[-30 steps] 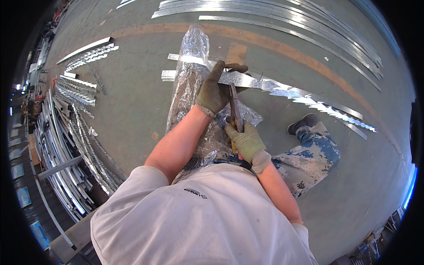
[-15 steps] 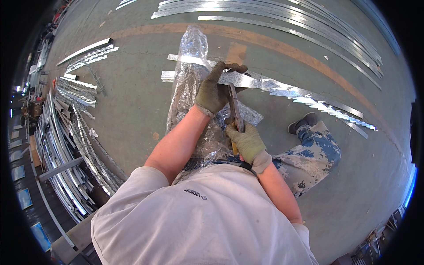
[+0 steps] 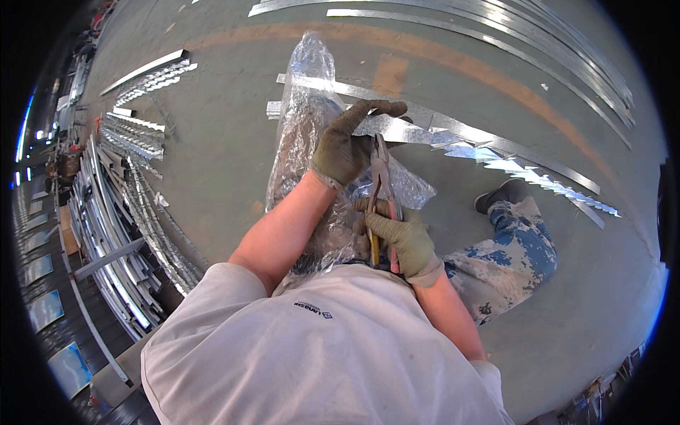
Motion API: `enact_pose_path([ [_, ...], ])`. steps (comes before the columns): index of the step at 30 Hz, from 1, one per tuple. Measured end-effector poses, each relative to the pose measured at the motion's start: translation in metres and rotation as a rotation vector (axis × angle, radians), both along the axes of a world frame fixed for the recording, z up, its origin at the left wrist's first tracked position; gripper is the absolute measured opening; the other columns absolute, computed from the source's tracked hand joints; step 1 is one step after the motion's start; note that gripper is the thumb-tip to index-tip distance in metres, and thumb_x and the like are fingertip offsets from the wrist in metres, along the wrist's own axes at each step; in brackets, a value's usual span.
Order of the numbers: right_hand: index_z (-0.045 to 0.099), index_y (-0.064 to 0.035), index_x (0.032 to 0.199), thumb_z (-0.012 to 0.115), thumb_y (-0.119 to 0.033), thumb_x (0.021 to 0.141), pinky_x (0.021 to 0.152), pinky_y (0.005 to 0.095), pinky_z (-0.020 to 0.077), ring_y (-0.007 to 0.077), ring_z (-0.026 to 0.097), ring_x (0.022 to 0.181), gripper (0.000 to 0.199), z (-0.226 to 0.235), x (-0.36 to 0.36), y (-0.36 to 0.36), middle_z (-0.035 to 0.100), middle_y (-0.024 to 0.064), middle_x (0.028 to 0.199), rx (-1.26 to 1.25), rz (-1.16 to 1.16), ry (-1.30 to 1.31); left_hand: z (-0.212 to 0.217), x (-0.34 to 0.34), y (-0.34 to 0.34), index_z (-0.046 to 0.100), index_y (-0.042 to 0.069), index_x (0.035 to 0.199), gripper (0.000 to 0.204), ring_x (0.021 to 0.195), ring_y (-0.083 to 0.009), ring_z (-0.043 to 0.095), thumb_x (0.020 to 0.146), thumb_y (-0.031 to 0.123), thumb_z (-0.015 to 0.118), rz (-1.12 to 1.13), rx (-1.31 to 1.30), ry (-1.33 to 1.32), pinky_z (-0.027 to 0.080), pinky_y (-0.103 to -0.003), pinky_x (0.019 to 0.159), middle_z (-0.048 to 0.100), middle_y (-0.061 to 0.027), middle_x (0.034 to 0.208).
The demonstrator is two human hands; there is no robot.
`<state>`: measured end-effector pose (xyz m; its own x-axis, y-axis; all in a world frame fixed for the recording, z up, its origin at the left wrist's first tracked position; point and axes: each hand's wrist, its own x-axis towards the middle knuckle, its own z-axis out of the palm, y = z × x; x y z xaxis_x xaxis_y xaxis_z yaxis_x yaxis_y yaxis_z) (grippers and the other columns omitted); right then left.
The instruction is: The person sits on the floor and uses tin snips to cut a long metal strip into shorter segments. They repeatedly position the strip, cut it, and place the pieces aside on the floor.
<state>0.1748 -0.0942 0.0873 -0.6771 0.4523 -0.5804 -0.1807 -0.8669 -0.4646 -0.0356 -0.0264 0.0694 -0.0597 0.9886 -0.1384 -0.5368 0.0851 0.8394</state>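
Note:
In a green work glove, my left hand (image 3: 341, 147) is closed on a shiny galvanized metal strip (image 3: 398, 129), its index finger stretched along the top edge. The strip's right part is cut into zigzag, tooth-like points (image 3: 513, 167). My right hand (image 3: 402, 241), gloved as well, grips a pair of tin snips (image 3: 381, 176) by red and yellow handles. The jaws point away from me, their tips at the strip's lower edge beside my left fingers. Whether the blades touch the metal, I cannot tell. Clear plastic film (image 3: 290, 149) wraps my left leg beneath the strip.
More plain strips (image 3: 319, 83) lie just beyond my hands. Long metal strips (image 3: 453, 25) stretch across the floor at the far right. On the left are toothed strips (image 3: 152, 85) and a stack of metal profiles (image 3: 117, 234). My right shoe (image 3: 501, 195) rests on the floor.
The snips have turned in my right hand, so their flat side and both handles now show. My left hand keeps its hold on the strip. The whole view has shifted slightly.

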Motion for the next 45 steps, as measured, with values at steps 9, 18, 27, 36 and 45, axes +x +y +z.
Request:
enact_pose_path([
  [9,0.066,0.0015,0.151,0.075,-0.02,0.108,0.077,0.0409,0.0656,0.026,0.079,0.089,0.048,-0.035,0.001,0.004,0.079,0.0125,0.108,-0.459,0.015,0.694,-0.014,-0.005,0.007,0.071,0.001,0.143,0.039,0.145,-0.0456,0.065,0.118,0.029,0.058,-0.01,0.064,-0.288,0.05,-0.066,0.127,0.069,-0.0255,0.154],
  [18,0.067,0.0018,0.153,0.075,-0.024,0.109,0.081,0.0422,0.0677,0.0249,0.082,0.092,0.052,-0.011,0.004,0.011,0.083,0.0107,0.113,-0.235,0.059,0.34,-0.005,0.001,0.005,0.07,-0.002,0.144,0.05,0.142,-0.0404,0.068,0.118,0.04,0.059,0.051,-0.086,-0.455,0.051,-0.064,0.126,0.07,-0.0242,0.152],
  [27,0.057,0.0044,0.161,0.071,-0.018,0.112,0.1,0.0471,0.0668,0.0317,0.082,0.111,0.056,-0.004,0.004,-0.001,0.081,0.0196,0.131,-0.154,0.058,0.314,-0.017,-0.001,0.007,0.07,-0.004,0.141,0.052,0.136,-0.0392,0.071,0.12,0.042,0.058,0.015,-0.09,-0.691,0.054,-0.06,0.123,0.073,-0.0245,0.145],
  [36,0.058,0.0024,0.158,0.069,-0.012,0.113,0.097,0.0506,0.0699,0.0358,0.083,0.112,0.048,0.001,0.011,-0.005,0.079,0.0211,0.13,-0.044,0.04,0.147,-0.036,-0.004,0.015,0.066,-0.001,0.148,0.067,0.135,-0.0418,0.069,0.117,0.057,0.056,0.032,-0.091,-0.653,0.052,-0.06,0.122,0.071,-0.0255,0.149],
  [45,0.059,-0.0015,0.158,0.071,-0.013,0.113,0.094,0.0517,0.0702,0.0361,0.083,0.109,0.048,0.006,0.004,-0.003,0.08,0.0189,0.13,-0.003,0.076,0.041,-0.039,-0.005,0.02,0.065,-0.001,0.15,0.071,0.128,-0.0398,0.072,0.12,0.061,0.048,0.048,-0.124,-0.689,0.058,-0.055,0.112,0.072,-0.0237,0.146],
])
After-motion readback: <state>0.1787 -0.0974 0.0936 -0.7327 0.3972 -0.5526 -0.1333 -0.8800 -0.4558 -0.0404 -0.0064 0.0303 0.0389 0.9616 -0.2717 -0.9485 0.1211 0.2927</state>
